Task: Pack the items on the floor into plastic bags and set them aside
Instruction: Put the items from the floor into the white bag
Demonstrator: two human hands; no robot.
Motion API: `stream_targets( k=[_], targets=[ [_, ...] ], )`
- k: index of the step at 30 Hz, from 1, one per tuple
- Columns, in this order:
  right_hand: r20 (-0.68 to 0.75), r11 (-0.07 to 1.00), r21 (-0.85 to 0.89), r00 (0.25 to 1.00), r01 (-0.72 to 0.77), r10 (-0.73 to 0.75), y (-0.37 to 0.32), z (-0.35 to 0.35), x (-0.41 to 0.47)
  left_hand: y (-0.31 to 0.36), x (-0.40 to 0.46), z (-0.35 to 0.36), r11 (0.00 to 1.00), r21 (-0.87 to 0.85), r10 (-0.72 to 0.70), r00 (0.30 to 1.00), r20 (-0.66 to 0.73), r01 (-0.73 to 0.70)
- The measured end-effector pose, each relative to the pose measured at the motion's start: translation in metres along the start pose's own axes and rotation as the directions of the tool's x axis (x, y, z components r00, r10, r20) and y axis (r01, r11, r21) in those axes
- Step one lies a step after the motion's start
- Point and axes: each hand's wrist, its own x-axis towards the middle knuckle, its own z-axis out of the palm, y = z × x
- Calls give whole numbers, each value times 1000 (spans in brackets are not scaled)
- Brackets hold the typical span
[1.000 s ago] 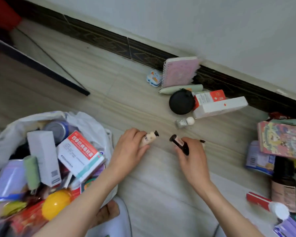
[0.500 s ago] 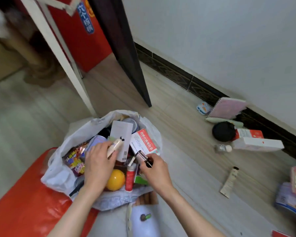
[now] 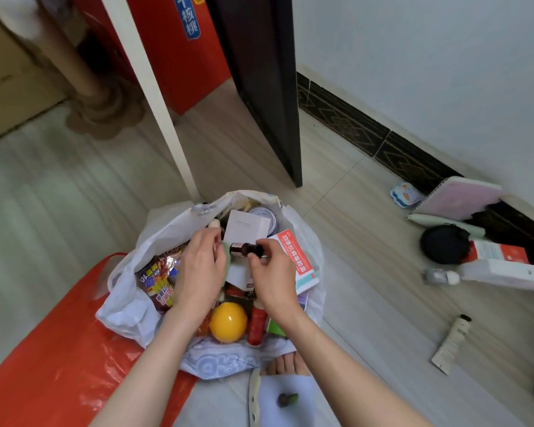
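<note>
Two hands: left hand [image 3: 199,269], right hand [image 3: 272,277]. One white plastic bag [image 3: 127,306], one red plastic bag [image 3: 59,359]. One yellow ball [image 3: 228,322], one small brown bottle [image 3: 244,249], one notebook [image 3: 461,197], one black round case [image 3: 444,244], one flat tube [image 3: 451,343].

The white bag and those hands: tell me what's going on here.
A person is packing loose items into the white plastic bag on the floor. The right hand pinches a small dark bottle over the bag's open mouth; the left hand hovers beside it, its hold unclear. The bag is already quite full. A notebook, a tube and boxes lie unpacked by the wall.
</note>
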Motion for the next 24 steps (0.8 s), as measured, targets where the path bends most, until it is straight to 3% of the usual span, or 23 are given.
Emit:
stream_targets(
  k=[4, 7, 10, 12, 14, 16, 20, 24],
  targets=[
    [-15, 991, 134, 1000, -12, 14, 3, 5, -6, -10, -17, 5, 998, 25, 61, 990, 131, -65],
    [-49, 991, 129, 998, 41, -35, 3, 7, -7, -18, -20, 4, 995, 9, 100, 972, 214, -104],
    [-28, 989, 0, 988, 151, -151, -3, 5, -4, -22, -22, 4, 987, 19, 146, 937, 319, -161],
    [42, 951, -173, 967, 256, -253, -3, 0, 3, -24, -22, 7, 982, 47, 154, 915, 373, -184],
    [191, 816, -450, 932, 363, -310, 3, -9, 14, -24, -22, 8, 978, 81, 143, 907, 396, -190],
    [345, 674, -605, 903, 423, -257, 6, -21, 22, -21, -23, 8, 973, 128, 124, 900, 418, -194],
    [404, 629, -621, 879, 467, -254, 0, -39, 23, -11, -22, 2, 983, 95, 107, 913, 394, -156],
    [265, 698, -584, 911, 413, -317, 11, -69, 16, 15, -18, -3, 973, 64, 187, 924, 333, -220]
  ],
)
